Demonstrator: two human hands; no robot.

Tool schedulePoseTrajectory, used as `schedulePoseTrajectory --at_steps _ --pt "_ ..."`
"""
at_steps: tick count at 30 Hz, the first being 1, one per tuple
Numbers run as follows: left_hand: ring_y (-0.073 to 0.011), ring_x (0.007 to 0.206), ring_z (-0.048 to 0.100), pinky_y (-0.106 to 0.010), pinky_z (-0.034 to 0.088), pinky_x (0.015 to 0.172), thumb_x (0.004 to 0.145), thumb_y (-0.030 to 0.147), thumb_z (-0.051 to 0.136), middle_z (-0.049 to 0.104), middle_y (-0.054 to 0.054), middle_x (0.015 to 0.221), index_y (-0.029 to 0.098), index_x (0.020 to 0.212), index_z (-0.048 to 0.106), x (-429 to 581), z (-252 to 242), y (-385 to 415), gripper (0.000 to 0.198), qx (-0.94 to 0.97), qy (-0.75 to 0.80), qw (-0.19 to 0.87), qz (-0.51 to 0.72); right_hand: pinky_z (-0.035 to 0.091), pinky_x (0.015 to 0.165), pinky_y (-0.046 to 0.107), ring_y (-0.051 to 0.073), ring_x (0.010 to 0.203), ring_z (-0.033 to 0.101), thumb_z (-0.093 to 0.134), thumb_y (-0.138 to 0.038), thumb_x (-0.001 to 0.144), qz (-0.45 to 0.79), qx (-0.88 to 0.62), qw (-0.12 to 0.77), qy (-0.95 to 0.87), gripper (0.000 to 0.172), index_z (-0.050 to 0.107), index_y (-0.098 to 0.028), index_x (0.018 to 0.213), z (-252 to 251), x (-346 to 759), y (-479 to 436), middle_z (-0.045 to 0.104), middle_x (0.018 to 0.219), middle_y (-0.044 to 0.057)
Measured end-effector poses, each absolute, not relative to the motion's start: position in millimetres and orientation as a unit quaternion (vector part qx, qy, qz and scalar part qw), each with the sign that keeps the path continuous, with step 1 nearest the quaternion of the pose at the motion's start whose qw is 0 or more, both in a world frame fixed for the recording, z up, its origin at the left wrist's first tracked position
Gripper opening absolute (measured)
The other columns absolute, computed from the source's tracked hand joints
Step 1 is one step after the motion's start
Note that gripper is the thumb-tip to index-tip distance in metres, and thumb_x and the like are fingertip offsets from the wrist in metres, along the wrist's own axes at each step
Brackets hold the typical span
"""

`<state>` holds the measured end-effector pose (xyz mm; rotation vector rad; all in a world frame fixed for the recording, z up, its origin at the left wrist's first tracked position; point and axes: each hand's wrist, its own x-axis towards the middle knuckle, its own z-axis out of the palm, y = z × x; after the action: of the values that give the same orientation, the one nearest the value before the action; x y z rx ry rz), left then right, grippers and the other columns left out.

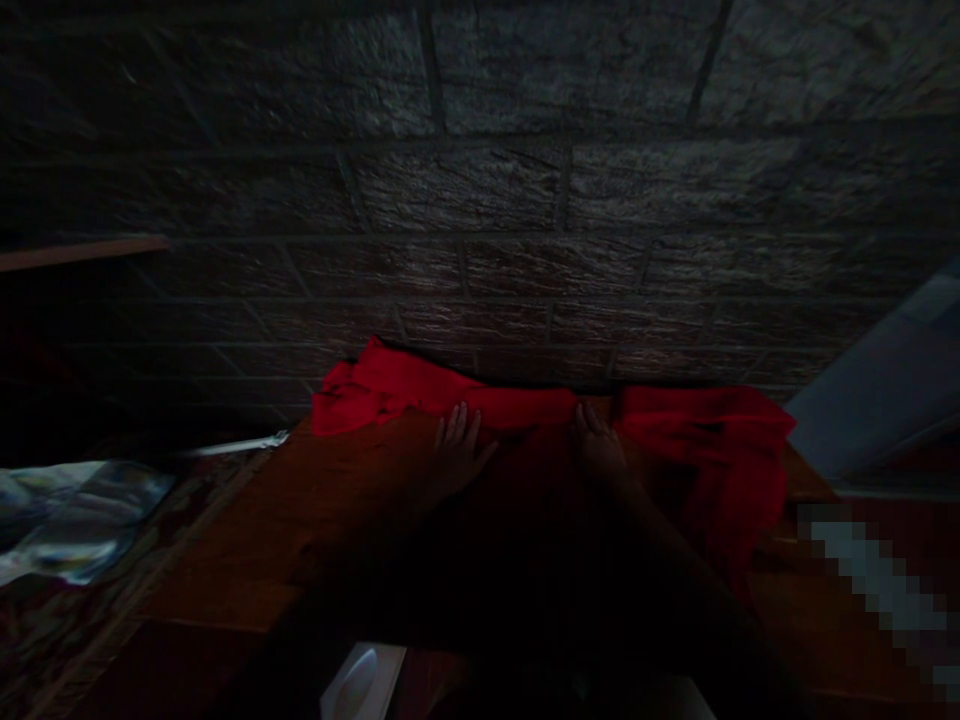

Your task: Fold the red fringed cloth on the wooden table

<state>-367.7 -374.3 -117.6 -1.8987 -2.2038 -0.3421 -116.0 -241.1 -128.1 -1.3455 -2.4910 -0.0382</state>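
Observation:
In the dim head view, a red cloth [525, 402] lies along the far edge of a brown wooden table [360, 490], its left end bunched up. My left hand [459, 440] rests at the near edge of this cloth, fingers spread and thumb out to the right. At the cloth's right end is my right hand [600, 445], its fingers stretched forward and touching the fabric. To the right of that hand, more red cloth [697, 410] lies in folds and hangs towards me. Whether the two red stretches are one piece I cannot tell. Both forearms are in deep shadow.
A block wall [510, 190] rises right behind the table. On the left are a shiny plastic bag [82, 520] on the floor and a wooden board [82, 252]. A pale panel [885, 380] leans at the right. A white object [364, 680] shows below.

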Motion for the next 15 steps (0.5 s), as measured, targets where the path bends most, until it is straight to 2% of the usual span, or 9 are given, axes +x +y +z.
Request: schedulePoseTrajectory --at_steps 4,10,12,15 --pt "-0.0338 0.149 0.017 -0.054 0.02 0.119 0.097 0.056 0.039 0.024 -0.023 0.158 0.008 0.15 0.035 -369 -118 -373 0.072 -0.648 -0.747 0.085 -0.122 0.035 0.109 0.044 0.031 0.14 0.037 0.027 -0.028 0.102 -0.007 -0.479 0.147 -0.866 0.053 0.038 -0.003 0.148 -126 -117 -244 0.035 0.153 0.023" --pt "-0.033 0.15 0.015 -0.053 0.019 0.119 0.098 0.053 0.038 0.018 -0.021 0.161 0.009 0.151 0.034 -379 -101 -382 0.069 -0.677 -0.722 0.012 -0.142 0.034 0.111 0.046 0.031 0.141 0.036 0.03 -0.028 0.102 0.032 -0.484 0.157 -0.86 0.052 0.038 -0.005 0.148 -122 -114 -241 0.033 0.154 0.023" --pt "-0.0296 0.148 0.024 -0.049 0.025 0.119 0.098 0.052 0.036 0.026 -0.018 0.16 0.012 0.149 0.038 -387 -87 -393 0.064 -0.693 -0.7 -0.018 -0.17 0.034 0.111 0.048 0.033 0.142 0.034 0.035 -0.029 0.1 0.057 -0.488 0.179 -0.852 0.053 0.039 -0.005 0.147 -112 -111 -242 0.032 0.154 0.024" --pt "-0.0259 0.133 0.049 -0.042 0.037 0.113 0.098 0.051 0.037 0.054 -0.013 0.143 0.016 0.136 0.053 -399 -64 -414 0.054 -0.68 -0.694 -0.075 -0.227 0.031 0.114 0.051 0.031 0.146 0.025 0.044 -0.031 0.097 0.079 -0.402 0.239 -0.88 0.056 0.038 -0.011 0.149 -87 -109 -262 0.026 0.158 0.02"
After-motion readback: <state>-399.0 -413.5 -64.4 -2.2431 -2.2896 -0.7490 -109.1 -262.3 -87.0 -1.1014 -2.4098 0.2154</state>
